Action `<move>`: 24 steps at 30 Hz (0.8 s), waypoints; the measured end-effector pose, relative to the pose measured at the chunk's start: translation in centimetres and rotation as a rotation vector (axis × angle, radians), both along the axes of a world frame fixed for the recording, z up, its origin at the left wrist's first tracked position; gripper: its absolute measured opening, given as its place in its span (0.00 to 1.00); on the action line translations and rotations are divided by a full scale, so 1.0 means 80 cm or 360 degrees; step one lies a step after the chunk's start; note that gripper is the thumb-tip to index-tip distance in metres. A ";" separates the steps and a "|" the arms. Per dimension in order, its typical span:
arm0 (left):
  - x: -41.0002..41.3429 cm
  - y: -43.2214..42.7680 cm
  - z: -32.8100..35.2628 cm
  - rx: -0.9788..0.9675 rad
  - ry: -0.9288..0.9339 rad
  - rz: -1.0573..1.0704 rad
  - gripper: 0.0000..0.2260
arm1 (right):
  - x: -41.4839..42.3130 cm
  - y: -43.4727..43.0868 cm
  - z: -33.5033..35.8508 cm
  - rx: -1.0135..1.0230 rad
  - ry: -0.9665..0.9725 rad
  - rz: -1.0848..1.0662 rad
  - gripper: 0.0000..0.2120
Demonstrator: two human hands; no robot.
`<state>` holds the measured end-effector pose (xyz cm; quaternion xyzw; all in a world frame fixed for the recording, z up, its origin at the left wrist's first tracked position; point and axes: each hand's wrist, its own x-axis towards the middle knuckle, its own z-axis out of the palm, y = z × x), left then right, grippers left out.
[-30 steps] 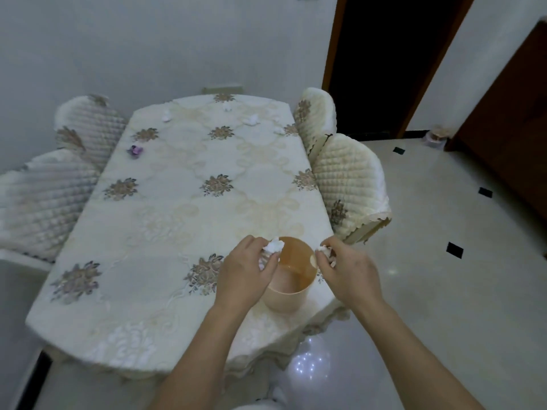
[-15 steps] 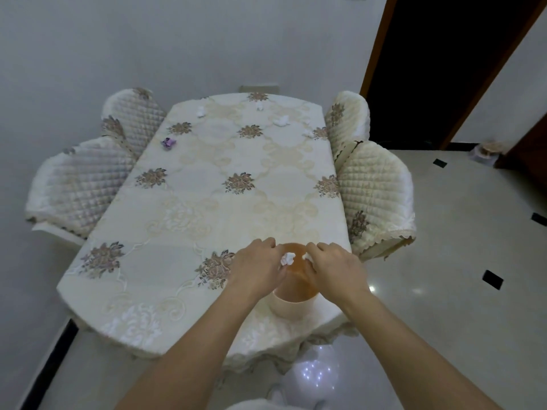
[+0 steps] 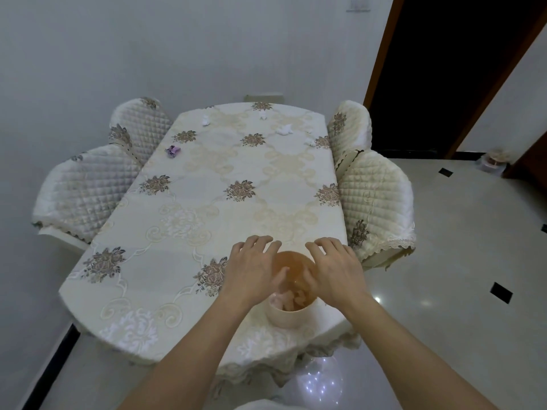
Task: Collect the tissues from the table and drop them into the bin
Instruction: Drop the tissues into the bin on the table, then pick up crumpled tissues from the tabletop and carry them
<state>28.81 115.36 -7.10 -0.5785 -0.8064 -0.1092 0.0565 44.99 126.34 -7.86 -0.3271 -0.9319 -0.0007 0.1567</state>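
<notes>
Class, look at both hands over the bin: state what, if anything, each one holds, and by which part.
Nothing is held. The left hand and right hand are spread open over the bin; tissues lie inside.

Two bare forearms reach forward from six o'clock. The left hand and right hand hover palm-down side by side, fingers spread and loosely extended toward twelve o'clock, holding nothing.
</notes>
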 end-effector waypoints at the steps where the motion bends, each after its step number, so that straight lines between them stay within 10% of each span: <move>1: -0.001 0.002 0.005 0.0037 -0.0001 0.0005 0.25 | -0.002 0.003 0.006 -0.0001 0.0055 -0.0004 0.16; 24: 0.079 0.151 0.108 0.0362 0.0063 -0.0574 0.23 | 0.162 0.072 0.120 0.0165 0.0158 -0.0765 0.21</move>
